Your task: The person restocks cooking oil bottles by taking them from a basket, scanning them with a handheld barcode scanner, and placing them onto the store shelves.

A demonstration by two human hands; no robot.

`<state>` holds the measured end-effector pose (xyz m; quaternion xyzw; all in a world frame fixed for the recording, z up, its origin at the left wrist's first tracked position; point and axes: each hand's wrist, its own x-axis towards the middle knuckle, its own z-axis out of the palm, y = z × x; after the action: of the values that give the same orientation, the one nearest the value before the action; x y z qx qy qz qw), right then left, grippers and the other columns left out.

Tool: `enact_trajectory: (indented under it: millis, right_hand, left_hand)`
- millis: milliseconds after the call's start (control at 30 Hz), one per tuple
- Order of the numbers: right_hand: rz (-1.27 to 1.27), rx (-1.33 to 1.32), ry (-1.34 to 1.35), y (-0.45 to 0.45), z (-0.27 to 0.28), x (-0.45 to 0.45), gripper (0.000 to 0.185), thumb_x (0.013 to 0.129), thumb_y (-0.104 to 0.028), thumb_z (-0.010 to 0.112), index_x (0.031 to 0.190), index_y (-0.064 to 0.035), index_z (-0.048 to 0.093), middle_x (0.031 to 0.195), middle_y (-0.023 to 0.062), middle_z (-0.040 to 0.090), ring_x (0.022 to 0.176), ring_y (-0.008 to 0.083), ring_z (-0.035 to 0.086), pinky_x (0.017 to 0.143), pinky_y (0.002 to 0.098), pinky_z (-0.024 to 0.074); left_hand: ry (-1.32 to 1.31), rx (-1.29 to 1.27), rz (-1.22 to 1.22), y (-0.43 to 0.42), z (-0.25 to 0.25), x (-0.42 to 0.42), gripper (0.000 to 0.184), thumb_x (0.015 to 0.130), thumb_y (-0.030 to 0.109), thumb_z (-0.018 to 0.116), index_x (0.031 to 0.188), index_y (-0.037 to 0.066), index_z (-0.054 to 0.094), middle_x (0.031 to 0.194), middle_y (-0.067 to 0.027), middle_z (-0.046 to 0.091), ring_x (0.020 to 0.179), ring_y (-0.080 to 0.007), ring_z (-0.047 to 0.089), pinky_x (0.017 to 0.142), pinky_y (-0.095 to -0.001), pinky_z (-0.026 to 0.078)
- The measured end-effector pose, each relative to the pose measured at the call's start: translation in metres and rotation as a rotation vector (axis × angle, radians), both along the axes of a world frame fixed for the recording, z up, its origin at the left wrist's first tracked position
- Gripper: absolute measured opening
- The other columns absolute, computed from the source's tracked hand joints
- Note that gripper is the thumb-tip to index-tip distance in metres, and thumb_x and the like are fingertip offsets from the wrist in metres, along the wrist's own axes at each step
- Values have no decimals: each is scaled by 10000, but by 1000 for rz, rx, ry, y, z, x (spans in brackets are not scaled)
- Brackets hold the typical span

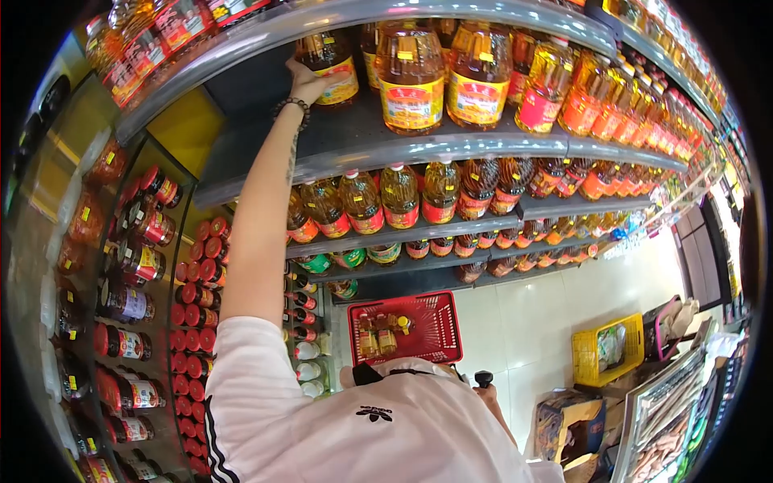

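Note:
My left hand (310,83) is raised to the upper shelf at the end of my stretched arm, a beaded bracelet on its wrist. Its fingers lie round the lower left side of a large oil bottle (328,50) with a yellow and red label. This bottle stands left of two similar large oil bottles (411,76). Low in the view, beside my white shirt, my right hand (488,394) is closed on a black knobbed handle (483,377); what the handle belongs to is hidden. A red basket (447,302) on the floor holds several small oil bottles (377,334).
Lower shelves (354,240) carry rows of oil bottles. Jars with red lids (193,315) fill the racks at left. On the floor at right are a yellow crate (592,375) and a cardboard box (555,419). The metal shelf edge (483,146) runs below the large bottles.

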<state>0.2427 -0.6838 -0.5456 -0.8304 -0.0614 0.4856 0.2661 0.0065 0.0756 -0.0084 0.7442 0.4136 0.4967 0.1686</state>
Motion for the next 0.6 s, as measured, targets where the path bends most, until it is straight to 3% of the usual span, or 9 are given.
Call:
enact_trajectory:
  millis: [33, 67, 133, 167, 233, 267, 333, 400, 600]
  right_hand:
    - [17, -23, -26, -5, -12, 0, 260, 718, -70, 784, 868, 36, 600, 678, 128, 644, 519, 227, 656, 390, 337, 511]
    - [37, -49, -53, -10, -26, 0, 263, 710, -71, 788, 866, 36, 604, 684, 131, 650, 528, 224, 657, 405, 337, 520]
    - [-2, 15, -45, -18, -36, -1, 273, 688, -79, 784, 867, 45, 619, 685, 129, 662, 543, 219, 660, 434, 338, 526]
    - [37, 20, -33, -18, -39, 1, 265, 686, -83, 781, 855, 43, 621, 678, 126, 659, 550, 218, 662, 431, 338, 520]
    - [50, 66, -8, -21, -44, 5, 234, 686, -94, 774, 801, 31, 613, 641, 124, 639, 527, 222, 653, 403, 342, 495]
    - [55, 54, -12, -19, -48, 7, 234, 686, -94, 774, 801, 31, 613, 641, 124, 639, 527, 222, 653, 403, 342, 495]
    - [28, -31, 6, -9, -50, 15, 232, 700, -83, 768, 799, 29, 591, 638, 133, 624, 487, 238, 637, 374, 350, 482]
    - [-137, 98, 85, -5, -56, 22, 234, 719, -71, 759, 812, 28, 568, 644, 141, 613, 461, 251, 628, 351, 356, 473]
    - [-124, 121, 100, 21, -32, 38, 220, 761, -48, 729, 864, 7, 542, 638, 118, 594, 441, 220, 607, 343, 319, 440]
  left_hand:
    - [186, -71, 160, -15, 2, 4, 1355, 565, 466, 933, 1416, -133, 66, 1409, -305, 282, 1363, -339, 307, 1145, -407, 283]
    - [199, -75, 155, -31, -2, 9, 1355, 565, 466, 933, 1416, -133, 66, 1409, -305, 282, 1363, -339, 307, 1145, -407, 283]
    - [58, 306, 385, -64, -7, 21, 1252, 624, 486, 894, 1398, -144, 138, 1379, -295, 264, 1325, -365, 277, 1135, -436, 242]
    - [-55, 429, 358, -82, -9, 31, 1160, 663, 477, 871, 1376, -154, 208, 1345, -280, 287, 1273, -357, 299, 1110, -446, 254]
    - [-163, 385, 101, -128, -3, 55, 998, 644, 400, 887, 1320, -90, 339, 1354, -262, 308, 1288, -347, 330, 1108, -441, 276]
    - [-157, 255, -149, -157, 6, 66, 972, 666, 394, 884, 1310, -94, 345, 1326, -239, 369, 1256, -318, 426, 1084, -416, 349]
    - [-140, 83, -376, -165, 5, 89, 1119, 590, 362, 939, 1358, -106, 272, 1295, -221, 482, 1221, -293, 513, 1053, -372, 417]
    - [-132, 75, -292, -166, -2, 100, 1267, 536, 371, 959, 1384, -109, 148, 1313, -250, 512, 1219, -289, 542, 1051, -341, 426]
    - [-56, -43, -193, -149, -16, 104, 1228, 515, 483, 936, 1323, -128, 241, 1224, -282, 589, 1117, -334, 623, 961, -361, 501]
